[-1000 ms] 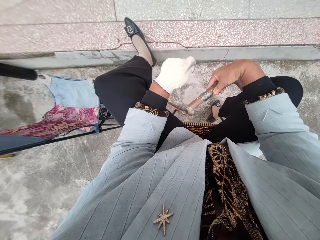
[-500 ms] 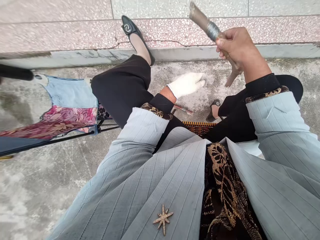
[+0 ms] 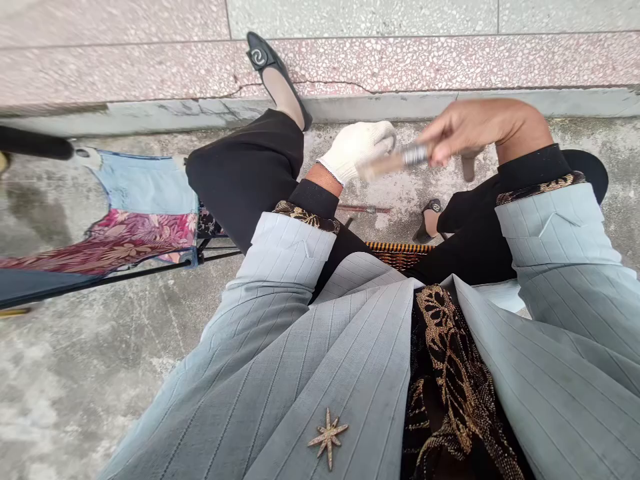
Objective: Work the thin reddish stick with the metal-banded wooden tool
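Observation:
My right hand [image 3: 477,127], bare, is closed around a brown wooden stick [image 3: 387,167] with silver wire wound round its middle. The stick lies nearly level, blurred by motion, its free end pointing left and overlapping the lower edge of my left hand's glove. A short wooden end shows below my right wrist. My left hand [image 3: 359,148] wears a white knit glove, its fingers curled closed; what they hold, if anything, is hidden. Beneath the hands, a thin reddish stick [image 3: 365,209] with wire around it shows just above the ground.
A pink and grey terrazzo step [image 3: 425,63] runs across the top above rough concrete [image 3: 150,360]. On the left stands a folding chair with floral and denim cloth [image 3: 145,230]. Part of a wicker seat [image 3: 400,256] shows between my black-trousered legs.
My right hand has swung the wire-wound stick down and left, from raised to nearly level. My left hand has moved slightly left and up, its fingers curled tighter.

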Motion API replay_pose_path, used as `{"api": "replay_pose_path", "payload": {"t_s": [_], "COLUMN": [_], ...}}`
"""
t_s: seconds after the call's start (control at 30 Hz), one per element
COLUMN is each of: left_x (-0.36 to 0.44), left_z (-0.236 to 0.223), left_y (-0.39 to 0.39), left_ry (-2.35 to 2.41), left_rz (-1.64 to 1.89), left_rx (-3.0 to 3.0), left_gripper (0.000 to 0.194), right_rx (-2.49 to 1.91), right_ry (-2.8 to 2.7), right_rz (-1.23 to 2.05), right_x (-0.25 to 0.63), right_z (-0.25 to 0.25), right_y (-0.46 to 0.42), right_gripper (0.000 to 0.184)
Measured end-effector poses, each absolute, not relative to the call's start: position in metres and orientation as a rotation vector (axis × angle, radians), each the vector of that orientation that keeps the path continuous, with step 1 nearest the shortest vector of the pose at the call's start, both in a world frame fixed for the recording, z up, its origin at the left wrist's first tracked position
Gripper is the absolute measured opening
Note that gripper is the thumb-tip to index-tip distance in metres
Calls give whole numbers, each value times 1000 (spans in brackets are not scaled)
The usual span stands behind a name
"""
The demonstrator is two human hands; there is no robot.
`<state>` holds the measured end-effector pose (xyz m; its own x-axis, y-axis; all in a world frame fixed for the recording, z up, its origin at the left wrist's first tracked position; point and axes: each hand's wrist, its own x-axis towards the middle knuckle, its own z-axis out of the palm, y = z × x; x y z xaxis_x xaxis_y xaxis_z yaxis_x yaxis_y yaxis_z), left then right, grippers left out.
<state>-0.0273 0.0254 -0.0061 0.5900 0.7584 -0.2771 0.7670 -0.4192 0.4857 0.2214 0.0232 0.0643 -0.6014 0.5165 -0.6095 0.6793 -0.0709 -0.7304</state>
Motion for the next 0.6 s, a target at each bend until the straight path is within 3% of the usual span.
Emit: {"api": "replay_pose_path", "payload": {"t_s": [0.1, 0.2, 0.27, 0.33, 0.47, 0.6], "left_x": [-24, -18, -13, -11, -13, -23], "left_z": [-13, -17, -17, -13, 0, 13], "left_y": [23, 14, 8, 3, -1, 3], "left_ry": [1103, 1036, 1034, 1020, 1002, 1116], "left_rz": [41, 22, -25, -71, -185, -156], "left_rx": [2221, 2295, 2396, 2503, 2599, 2537], "left_gripper": [46, 48, 52, 56, 61, 59], "right_rx": [1770, 1548, 1498, 1780, 2496, 2244], "right_ry": [2153, 2023, 2066, 2222, 2235, 2123], "right_rz": [-2117, -2342, -2351, -2171, -1459, -894], "right_x": [231, 241, 247, 250, 240, 220], "right_z": [70, 49, 31, 20, 24, 31], "right_y": [25, 37, 45, 49, 46, 41], "right_gripper": [59, 83, 80, 69, 47, 26]}}
